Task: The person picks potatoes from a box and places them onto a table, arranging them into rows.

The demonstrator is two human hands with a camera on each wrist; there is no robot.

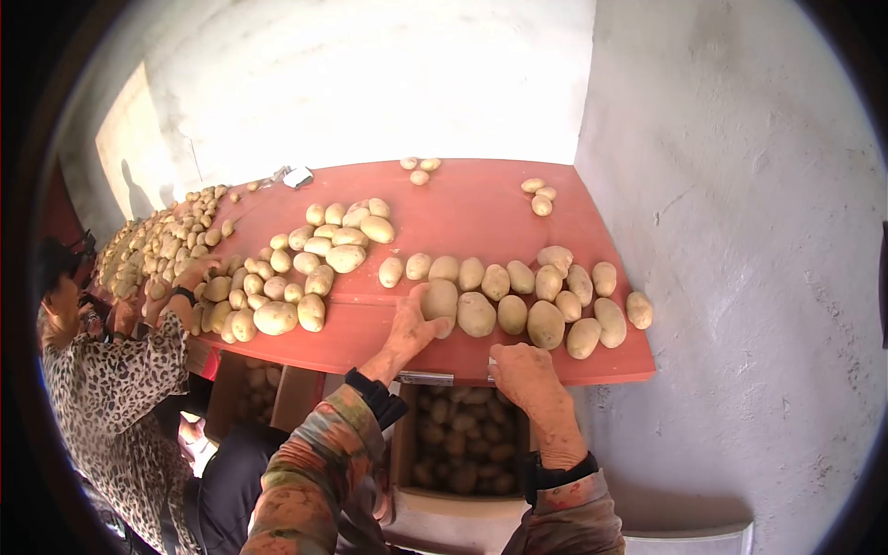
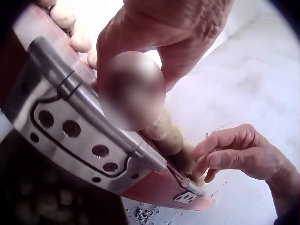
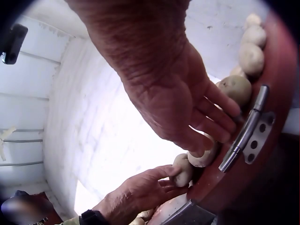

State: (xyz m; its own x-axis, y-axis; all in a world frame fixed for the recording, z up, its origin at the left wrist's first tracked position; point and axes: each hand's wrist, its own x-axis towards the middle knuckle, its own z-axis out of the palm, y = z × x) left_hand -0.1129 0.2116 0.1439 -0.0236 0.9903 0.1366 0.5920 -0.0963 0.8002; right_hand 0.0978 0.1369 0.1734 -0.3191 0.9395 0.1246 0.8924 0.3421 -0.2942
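Note:
In the head view, my left hand [image 1: 412, 331] grips a large potato [image 1: 439, 300] in the front row, thumb at its near side. The right wrist view shows that left hand [image 3: 136, 193] pinching the potato [image 3: 182, 170]. My right hand [image 1: 534, 381] is over the table's front edge, just before the potato row [image 1: 476, 314]. Seen from the right wrist, the right hand [image 3: 173, 103] has loosely bent fingers close to potatoes [image 3: 236, 90]; contact cannot be told. The left wrist view shows both the left hand [image 2: 164, 33] and right hand [image 2: 246, 154]; a blurred patch covers what is under the left.
The red table [image 1: 481, 208] bears a potato cluster [image 1: 277, 289], a larger pile [image 1: 166, 242] at left and small groups at the back. Below its hinged edge, a box [image 1: 404, 453] holds potatoes. A person in a spotted top [image 1: 120, 379] reaches in at left. A wall [image 1: 731, 231] bounds the right.

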